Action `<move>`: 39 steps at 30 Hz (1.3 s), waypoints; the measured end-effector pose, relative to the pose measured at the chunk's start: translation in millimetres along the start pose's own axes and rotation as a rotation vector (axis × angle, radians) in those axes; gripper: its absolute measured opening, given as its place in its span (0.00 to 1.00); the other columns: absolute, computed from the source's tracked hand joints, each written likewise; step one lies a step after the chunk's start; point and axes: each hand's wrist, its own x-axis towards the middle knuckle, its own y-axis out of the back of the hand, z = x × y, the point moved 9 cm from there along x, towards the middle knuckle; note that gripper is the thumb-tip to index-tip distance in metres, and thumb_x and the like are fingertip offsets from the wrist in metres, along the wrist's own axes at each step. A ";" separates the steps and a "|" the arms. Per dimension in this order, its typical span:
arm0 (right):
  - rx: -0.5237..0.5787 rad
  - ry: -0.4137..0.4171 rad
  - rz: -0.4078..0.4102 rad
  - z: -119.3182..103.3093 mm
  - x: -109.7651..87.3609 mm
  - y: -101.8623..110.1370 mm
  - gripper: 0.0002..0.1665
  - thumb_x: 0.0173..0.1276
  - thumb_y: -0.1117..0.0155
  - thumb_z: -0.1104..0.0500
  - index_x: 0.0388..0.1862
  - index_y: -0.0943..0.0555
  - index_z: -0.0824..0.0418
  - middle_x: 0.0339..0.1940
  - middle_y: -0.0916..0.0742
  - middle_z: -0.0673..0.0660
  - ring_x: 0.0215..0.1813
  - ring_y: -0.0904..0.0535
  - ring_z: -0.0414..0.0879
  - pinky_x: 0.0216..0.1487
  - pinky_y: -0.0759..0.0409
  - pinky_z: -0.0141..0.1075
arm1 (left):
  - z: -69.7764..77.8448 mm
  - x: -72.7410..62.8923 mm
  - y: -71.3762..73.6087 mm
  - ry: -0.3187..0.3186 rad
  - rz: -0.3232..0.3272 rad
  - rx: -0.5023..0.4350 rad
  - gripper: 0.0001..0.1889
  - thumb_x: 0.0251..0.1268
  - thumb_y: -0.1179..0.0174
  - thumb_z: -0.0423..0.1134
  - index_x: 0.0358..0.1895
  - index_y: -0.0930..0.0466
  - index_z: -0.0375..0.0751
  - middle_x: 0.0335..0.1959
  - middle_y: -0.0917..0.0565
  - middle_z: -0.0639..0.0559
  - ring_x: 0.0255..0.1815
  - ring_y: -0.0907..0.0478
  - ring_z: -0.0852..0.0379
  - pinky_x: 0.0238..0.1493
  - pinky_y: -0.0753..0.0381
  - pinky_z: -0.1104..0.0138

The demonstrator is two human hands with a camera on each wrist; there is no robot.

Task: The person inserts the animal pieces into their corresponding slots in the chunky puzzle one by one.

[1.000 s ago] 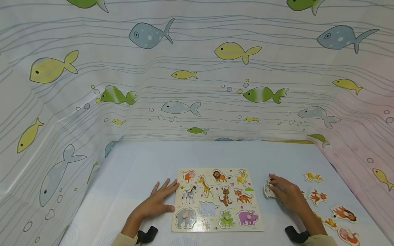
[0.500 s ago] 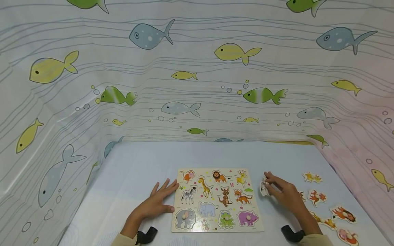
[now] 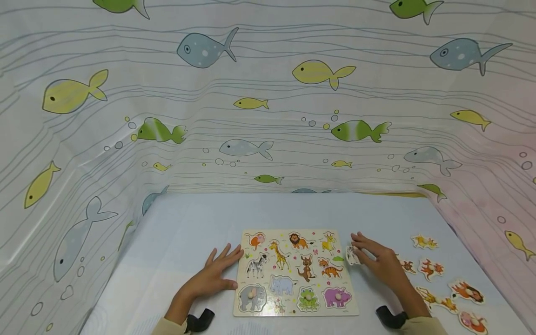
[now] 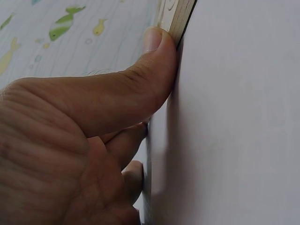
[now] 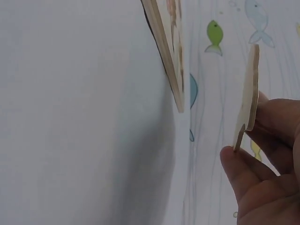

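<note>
In the head view, a wooden peg puzzle board [image 3: 274, 234] with printed animals lies flat. Knobbed elephant [image 3: 259, 301], frog [image 3: 308, 303] and hippo [image 3: 331, 297] pieces sit in its bottom row. My left hand [image 3: 211, 275] rests at the board's left edge, fingers spread, thumb [image 4: 159, 61] touching that edge in the left wrist view. My right hand [image 3: 383, 264] pinches a black-and-white striped puzzle piece [image 3: 351, 256], apparently the zebra, just right of the board. The right wrist view shows this piece [image 5: 247, 93] tilted nearly on edge, apart from the board [image 5: 166, 56].
Several loose animal pieces lie to the right, among them a lion [image 3: 467, 291], a kangaroo [image 3: 431, 269] and a giraffe [image 3: 427, 297]. A yellowish piece [image 3: 425, 241] lies farther back. Fish-patterned sheeting [image 3: 293, 139] walls the white table [image 3: 201, 214] at the back and sides.
My right hand has moved left toward the board with the striped puzzle piece, uncovering more of the loose pieces behind it. The left hand and the board have stayed put.
</note>
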 end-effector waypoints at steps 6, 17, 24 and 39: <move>0.026 0.004 -0.008 -6.3 5.8 -6.4 0.16 0.61 0.30 0.71 0.47 0.15 0.60 0.60 0.14 0.63 0.72 0.27 0.38 0.61 0.30 0.13 | 1.3 -0.5 0.7 0.000 0.004 -0.011 0.48 0.49 0.27 0.42 0.77 0.39 0.42 0.80 0.43 0.43 0.83 0.60 0.35 0.77 0.79 0.38; 0.037 0.085 -0.038 -27.6 18.4 -19.4 0.17 0.60 0.28 0.69 0.50 0.14 0.62 0.58 0.14 0.63 0.72 0.26 0.40 0.64 0.35 0.13 | 2.7 -0.3 0.5 -0.010 0.007 -0.014 0.48 0.49 0.27 0.43 0.76 0.39 0.41 0.80 0.43 0.42 0.82 0.60 0.34 0.77 0.79 0.37; 0.069 0.125 -0.051 -41.9 23.9 -32.7 0.21 0.59 0.28 0.69 0.53 0.14 0.60 0.59 0.14 0.64 0.71 0.25 0.44 0.65 0.35 0.14 | 1.4 0.1 0.1 -0.003 -0.003 -0.002 0.48 0.50 0.28 0.43 0.77 0.39 0.43 0.80 0.44 0.44 0.83 0.61 0.35 0.77 0.79 0.38; 0.140 0.147 -0.115 -77.0 39.5 -61.2 0.20 0.63 0.30 0.65 0.55 0.15 0.57 0.60 0.14 0.61 0.69 0.23 0.53 0.63 0.29 0.16 | 0.3 -0.8 0.9 -0.027 0.002 -0.007 0.48 0.50 0.28 0.44 0.77 0.39 0.42 0.80 0.43 0.42 0.82 0.60 0.33 0.76 0.79 0.37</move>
